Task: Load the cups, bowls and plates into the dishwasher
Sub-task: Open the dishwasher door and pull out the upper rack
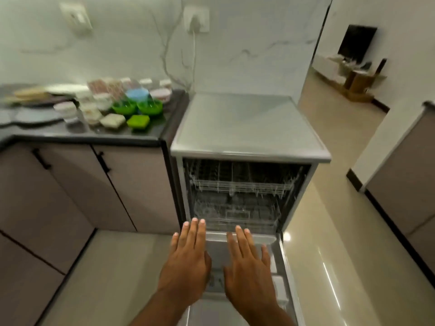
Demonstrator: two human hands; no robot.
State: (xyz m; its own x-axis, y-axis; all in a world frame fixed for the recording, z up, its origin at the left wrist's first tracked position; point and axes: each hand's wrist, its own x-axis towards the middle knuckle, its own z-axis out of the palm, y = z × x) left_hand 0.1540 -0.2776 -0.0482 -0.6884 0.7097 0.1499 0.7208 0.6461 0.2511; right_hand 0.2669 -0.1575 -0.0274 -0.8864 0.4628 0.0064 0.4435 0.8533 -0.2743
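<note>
- Your left hand point(188, 260) and right hand point(249, 264) are both flat, palms down, fingers straight. They lie side by side with a gap between them, and neither holds anything.
- Both hands are over the lowered door point(217, 250) of the dishwasher point(247, 128). Whether they touch it cannot be told.
- The upper rack point(240, 184) and lower rack point(235, 217) both sit pushed inside the tub. They look bare, though the view is blurred.
- The task's things are all on the counter point(82, 137), left of the machine. The green bowls point(137, 107) are nearest it, the small cups point(67, 109) are mid-counter, and the plates point(35, 116) are far left. None is loaded.
- Step, as judged: the machine is open and loading has not begun.
- The next move calls for drawing a rack out over the door, then reaching left and up to the counter for a first piece.
- Edges: the door juts low toward you, so mind its front and right rims. The counter's corner stands just beside the machine's left wall.
- Room: there is open floor point(113, 267) left of the door, before the cabinets point(70, 184). There is more floor on the right.
</note>
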